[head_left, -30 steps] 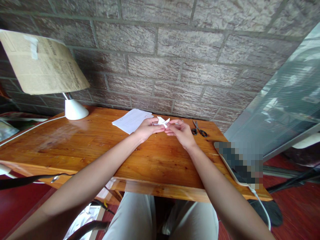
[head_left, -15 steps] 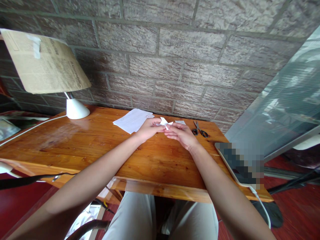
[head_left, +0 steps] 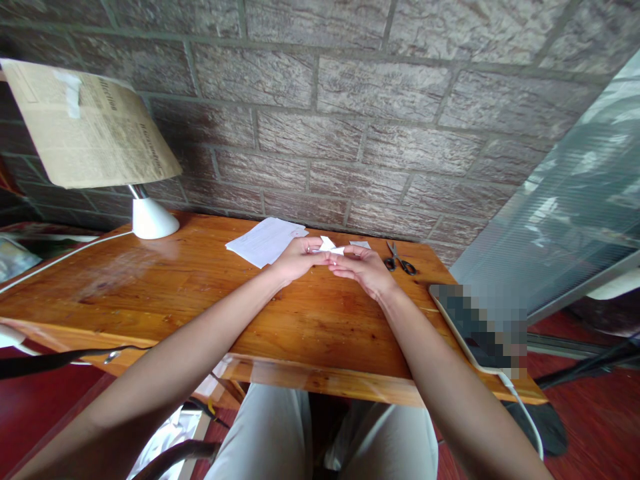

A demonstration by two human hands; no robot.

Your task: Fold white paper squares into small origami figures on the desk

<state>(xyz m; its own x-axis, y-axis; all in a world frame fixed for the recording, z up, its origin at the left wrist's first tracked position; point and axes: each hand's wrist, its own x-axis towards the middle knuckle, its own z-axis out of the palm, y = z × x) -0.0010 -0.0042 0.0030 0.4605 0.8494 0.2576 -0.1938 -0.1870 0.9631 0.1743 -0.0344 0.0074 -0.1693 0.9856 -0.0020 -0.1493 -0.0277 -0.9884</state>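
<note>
A small piece of folded white paper (head_left: 329, 245) is held between my two hands, above the back part of the wooden table. My left hand (head_left: 298, 257) pinches it from the left, thumb in front. From the right, my right hand (head_left: 361, 269) grips it with thumb and fingers; the two hands' fingertips meet at the paper. Parts of the folds are covered by the fingers. Behind my left hand lies a stack of white sheets (head_left: 265, 241). A small white paper piece (head_left: 360, 245) lies just behind my right hand, and black-handled scissors (head_left: 399, 260) lie to its right.
A lamp with a newspaper shade (head_left: 100, 127) and white base (head_left: 154, 220) stands at the table's back left. On the right edge lies a tablet-like device (head_left: 465, 327) with a white cable (head_left: 525, 410). A stone-block wall (head_left: 320, 133) rises behind the wooden table (head_left: 320, 327).
The folded paper has tilted slightly between my fingers, its right-hand points now lying flatter. Both hands stay in nearly the same place.
</note>
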